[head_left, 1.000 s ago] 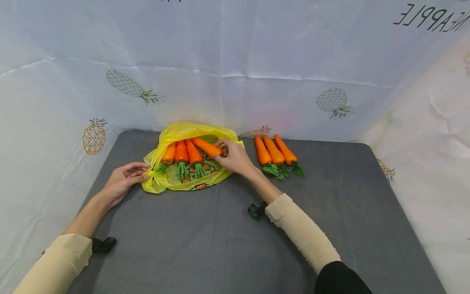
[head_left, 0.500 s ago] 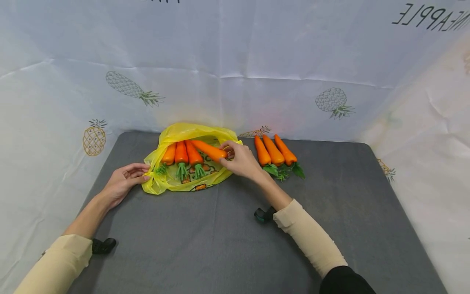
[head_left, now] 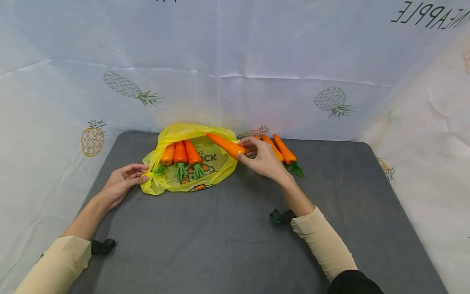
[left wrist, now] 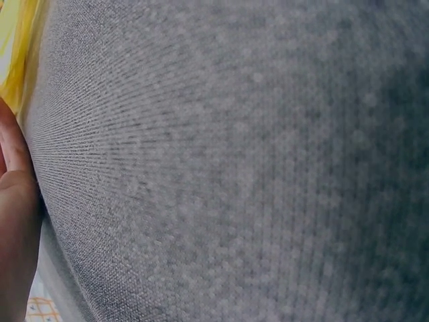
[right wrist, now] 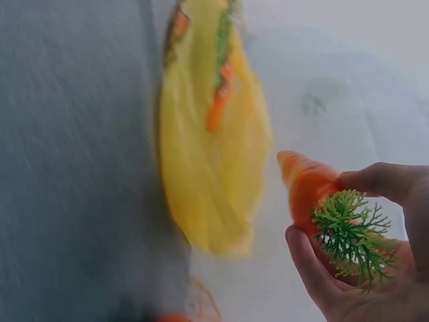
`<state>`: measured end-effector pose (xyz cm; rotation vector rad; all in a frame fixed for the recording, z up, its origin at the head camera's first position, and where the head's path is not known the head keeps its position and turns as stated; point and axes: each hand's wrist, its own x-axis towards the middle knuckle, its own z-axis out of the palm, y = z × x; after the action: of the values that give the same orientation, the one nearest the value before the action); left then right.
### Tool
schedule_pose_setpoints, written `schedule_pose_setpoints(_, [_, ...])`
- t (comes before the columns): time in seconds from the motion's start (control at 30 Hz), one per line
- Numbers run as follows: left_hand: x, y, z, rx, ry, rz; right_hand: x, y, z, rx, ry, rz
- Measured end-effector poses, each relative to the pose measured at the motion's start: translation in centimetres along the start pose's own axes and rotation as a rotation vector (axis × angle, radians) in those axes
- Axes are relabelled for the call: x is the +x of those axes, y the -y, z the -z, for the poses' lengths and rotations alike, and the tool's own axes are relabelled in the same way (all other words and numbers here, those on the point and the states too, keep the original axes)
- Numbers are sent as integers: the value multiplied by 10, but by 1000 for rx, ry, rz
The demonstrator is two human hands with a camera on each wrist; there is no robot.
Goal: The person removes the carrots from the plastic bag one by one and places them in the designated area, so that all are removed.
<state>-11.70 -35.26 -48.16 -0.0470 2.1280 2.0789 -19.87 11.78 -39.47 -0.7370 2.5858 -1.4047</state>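
Observation:
My right hand (head_left: 262, 161) grips an orange carrot (head_left: 227, 145) by its thick end, raised over the right side of the yellow plastic bag (head_left: 176, 130). In the right wrist view this carrot (right wrist: 310, 194) shows a feathery green top, with fingers and thumb on either side. My left hand (head_left: 123, 181) pinches the bag's left edge between thumb and fingers. Inside the bag's open mouth, three carrots (head_left: 192, 153) lie side by side with their green tops toward me. The left wrist view catches only part of the left hand (left wrist: 17, 221) and a strip of yellow bag (left wrist: 17, 67).
Three more carrots (head_left: 284, 150) lie on the grey table (head_left: 220, 245) right of the bag, partly hidden behind my right hand. A white cloth (head_left: 271, 57) printed with pineapples hangs behind the table's far edge.
My right hand has drawn the carrot up and to the right, out of the bag's mouth, uncovering printing on the bag. The left hand has stayed at the bag's edge.

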Motion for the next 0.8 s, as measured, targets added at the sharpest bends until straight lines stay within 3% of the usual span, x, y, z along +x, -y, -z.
schedule_pose_setpoints(0.23, [-1,-1,0,14,-4,8,-13,-8,36,8,-115,-16])
schedule_pose_setpoints(0.8, [-1,-2,0,-22,1,14,-48,-36,91,-43,-228,-131])
